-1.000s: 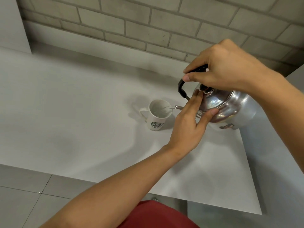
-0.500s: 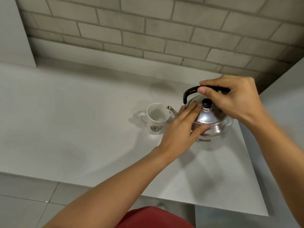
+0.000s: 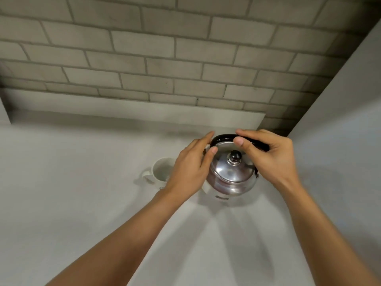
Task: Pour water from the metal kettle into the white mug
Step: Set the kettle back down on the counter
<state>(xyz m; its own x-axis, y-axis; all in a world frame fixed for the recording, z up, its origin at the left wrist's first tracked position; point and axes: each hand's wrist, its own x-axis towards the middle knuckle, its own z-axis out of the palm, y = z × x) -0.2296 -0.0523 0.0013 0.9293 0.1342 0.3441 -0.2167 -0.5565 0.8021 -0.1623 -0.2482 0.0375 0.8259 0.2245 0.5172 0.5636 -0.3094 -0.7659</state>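
One head-worn view — looking forward and down, close over the counter [image 3: 82, 203] toward the brick wall [image 3: 185, 58].

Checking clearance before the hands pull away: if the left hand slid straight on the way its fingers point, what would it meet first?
Probably the kettle's black handle, just beyond the left hand; depth is unclear.

Grey brick wall [image 3: 144, 48], white counter [image 3: 72, 203]

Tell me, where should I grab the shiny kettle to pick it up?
Probably by the black handle arching over the metal kettle, coming down from above. The kettle stands upright on the counter, so the handle is the highest part, and the right hand already curls around it there. The round body gives little to hold.
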